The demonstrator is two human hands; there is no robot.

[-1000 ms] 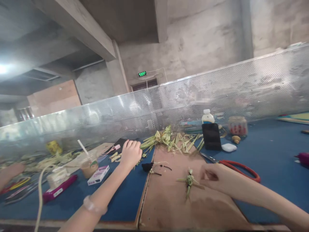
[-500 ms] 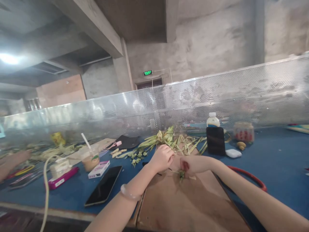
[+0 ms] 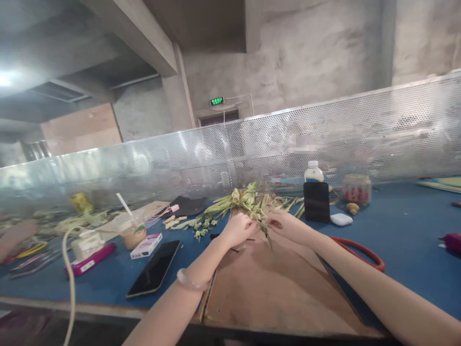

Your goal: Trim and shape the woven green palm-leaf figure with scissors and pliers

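My left hand [image 3: 240,228], with a pale bangle [image 3: 190,281] on its wrist, is closed above the brown wooden board [image 3: 273,288]. What its fingers hold is hidden; thin dark tips [image 3: 235,249] stick out beneath it. My right hand [image 3: 284,223] faces it, fingers curled in a pinch at the upper end of a small green sprig [image 3: 265,231]. The sprig hangs down between both hands. Just beyond them lies a heap of pale green stalks and husk-like leaves [image 3: 248,199]. Several small green sprigs [image 3: 203,226] lie to the left of my left hand.
Left on the blue tabletop [image 3: 108,288] are a black phone [image 3: 154,269], a small white-pink box [image 3: 146,246] and a drink cup [image 3: 133,234]. Right are an upright black device [image 3: 316,202], a white case [image 3: 341,219], a jar [image 3: 356,189] and a red hose [image 3: 363,252]. Another person's hand [image 3: 19,235] is far left.
My right hand has moved away from me, toward the heap, and its wrist has straightened. The green sprig has risen with it. My left hand stays closed near the same place.
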